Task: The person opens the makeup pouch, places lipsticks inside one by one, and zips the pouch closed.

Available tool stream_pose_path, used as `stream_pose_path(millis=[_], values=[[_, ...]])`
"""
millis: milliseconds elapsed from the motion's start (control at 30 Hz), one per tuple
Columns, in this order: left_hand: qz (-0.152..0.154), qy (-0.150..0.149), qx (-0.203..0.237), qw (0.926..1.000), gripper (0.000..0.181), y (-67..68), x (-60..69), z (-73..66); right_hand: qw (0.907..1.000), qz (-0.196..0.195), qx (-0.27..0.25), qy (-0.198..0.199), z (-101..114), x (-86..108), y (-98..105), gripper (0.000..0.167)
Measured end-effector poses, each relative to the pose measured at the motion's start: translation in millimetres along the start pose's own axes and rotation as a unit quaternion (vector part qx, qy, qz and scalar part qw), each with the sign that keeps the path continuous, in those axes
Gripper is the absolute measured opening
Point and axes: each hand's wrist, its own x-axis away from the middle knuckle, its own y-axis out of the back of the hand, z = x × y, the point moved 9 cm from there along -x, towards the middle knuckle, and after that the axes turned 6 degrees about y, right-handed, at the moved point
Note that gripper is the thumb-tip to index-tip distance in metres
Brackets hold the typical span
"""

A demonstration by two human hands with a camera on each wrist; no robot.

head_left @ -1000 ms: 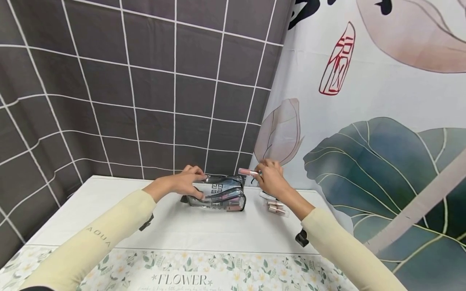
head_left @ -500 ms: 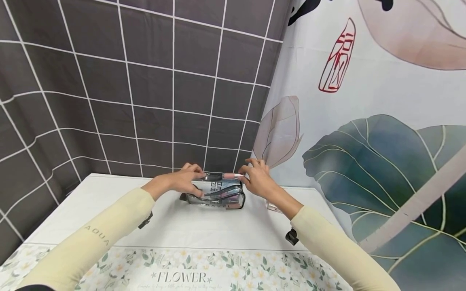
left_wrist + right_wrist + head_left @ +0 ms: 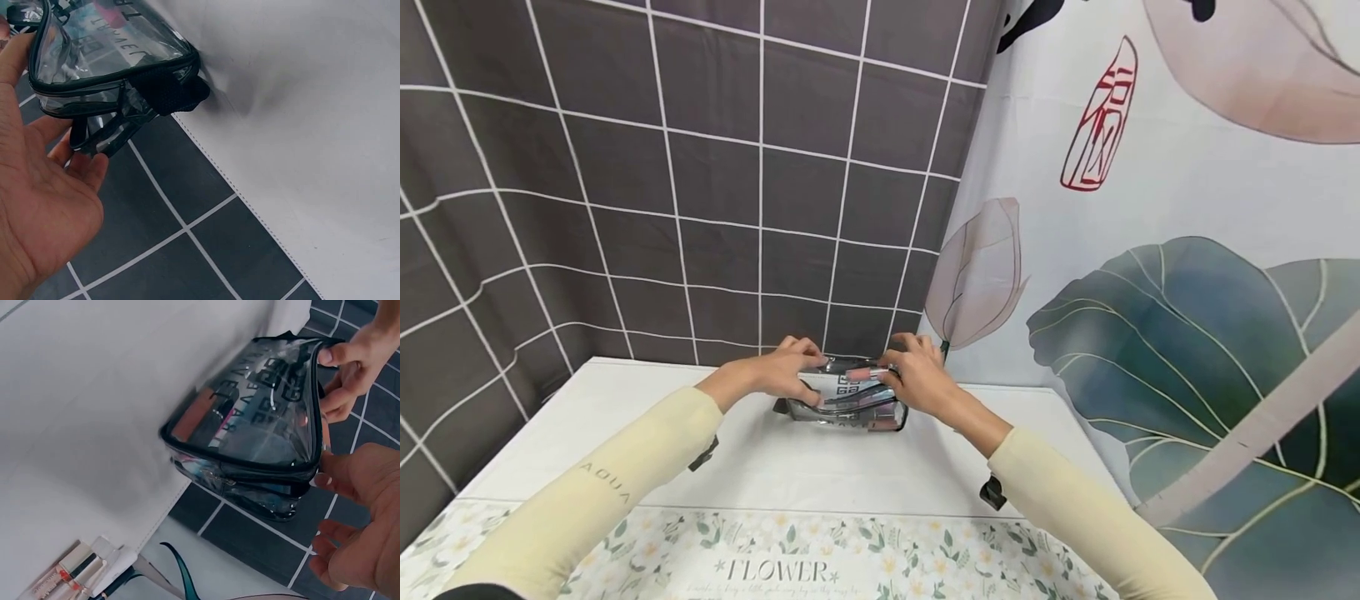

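A clear pouch with black trim (image 3: 842,408) lies on the white table, several small items visible inside it. My left hand (image 3: 781,372) grips its left part, thumb at the front and fingers behind, as the left wrist view shows (image 3: 50,187). Above the pouch's opening, my right hand (image 3: 921,375) pinches a pink tube (image 3: 859,374) that points left. In the right wrist view the pouch (image 3: 250,419) hides most of that tube, and the right hand (image 3: 362,519) is beside the opening edge.
In the right wrist view, small cosmetic tubes (image 3: 69,572) lie near the table's edge, to the right of the pouch. Behind the white table (image 3: 760,475) hangs a dark grid cloth (image 3: 715,183), with a leaf-printed cloth (image 3: 1150,333) at the right.
My right hand has carried the pink tube leftward from beside the pouch to over its opening. My left hand keeps its grip on the pouch.
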Motion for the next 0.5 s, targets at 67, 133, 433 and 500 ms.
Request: stream_pose_path(millis=[67, 133, 433, 500], values=[[0.001, 0.000, 0.002, 1.0000, 0.094, -0.7, 1.0, 1.0, 1.0000, 0.002, -0.003, 0.001, 3.0, -0.7, -1.7, 0.025], [0.001, 0.000, 0.005, 1.0000, 0.094, -0.8, 2.0, 1.1, 1.0000, 0.004, -0.005, 0.003, 6.4, -2.4, -2.6, 0.025], [0.003, 0.005, 0.011, 0.9999, 0.095, -1.6, 0.0, 1.8, 0.9999, 0.004, -0.005, 0.014, 17.7, -11.1, -5.4, 0.023], [0.002, 0.004, 0.009, 0.9999, 0.095, -2.2, -1.0, 2.1, 0.9999, 0.004, -0.005, 0.014, 18.6, -12.5, -7.5, 0.023]])
